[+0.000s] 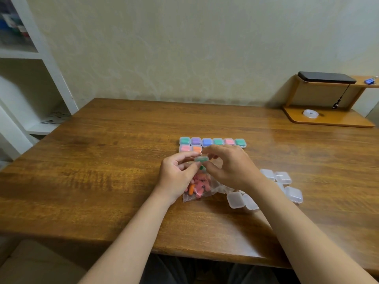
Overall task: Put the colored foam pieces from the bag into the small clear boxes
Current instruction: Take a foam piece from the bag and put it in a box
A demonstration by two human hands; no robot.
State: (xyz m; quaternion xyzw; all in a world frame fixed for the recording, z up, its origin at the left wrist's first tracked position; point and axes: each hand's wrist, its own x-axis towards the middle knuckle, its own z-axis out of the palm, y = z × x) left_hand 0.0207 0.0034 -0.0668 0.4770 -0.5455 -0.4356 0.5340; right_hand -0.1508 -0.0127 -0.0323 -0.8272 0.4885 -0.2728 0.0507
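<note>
Centre frame: left hand [178, 174] and right hand [232, 169] pinch a green-filled box [201, 159] over the bag [198, 189]; next, presumably, joining the filled row [212, 142].

No legible text, seemingly (shelf items [14, 23] blurred).

I see a brown wooden worktop [102, 171] with a glossy grain, its far edge against the wall. Near the middle sit filled boxes [212, 142], small and clear with colour inside: six touching side by side in a back row, and two showing just in front at its left end. Nearer me lies a clear bag [198, 188] of pink and orange foam pieces. To its right sits a loose cluster of empty boxes [235, 199]. A wooden stand [328, 119] sits at the far right corner.
</note>
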